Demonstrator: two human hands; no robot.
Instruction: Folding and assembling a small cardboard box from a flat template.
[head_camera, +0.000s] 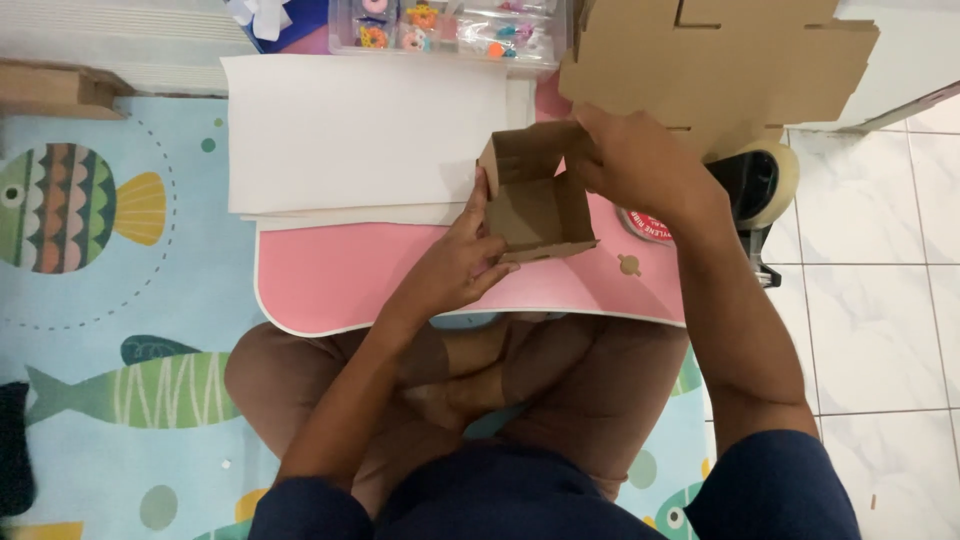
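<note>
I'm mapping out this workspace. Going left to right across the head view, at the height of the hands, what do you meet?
Fish on the mat → white paper sheets → left hand → small cardboard box → right hand → tape roll → white floor tiles.

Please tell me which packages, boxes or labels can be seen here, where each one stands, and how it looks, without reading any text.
Small cardboard box: brown, open, half folded, on the pink table, held by the left hand and right hand.
Flat cardboard sheets: brown, cut out, top right.
Clear plastic case: top centre, holding small colourful items.
Round label: red and white, right of the box, partly hidden.
Tape dispenser: right edge, black with a pale roll.
</note>
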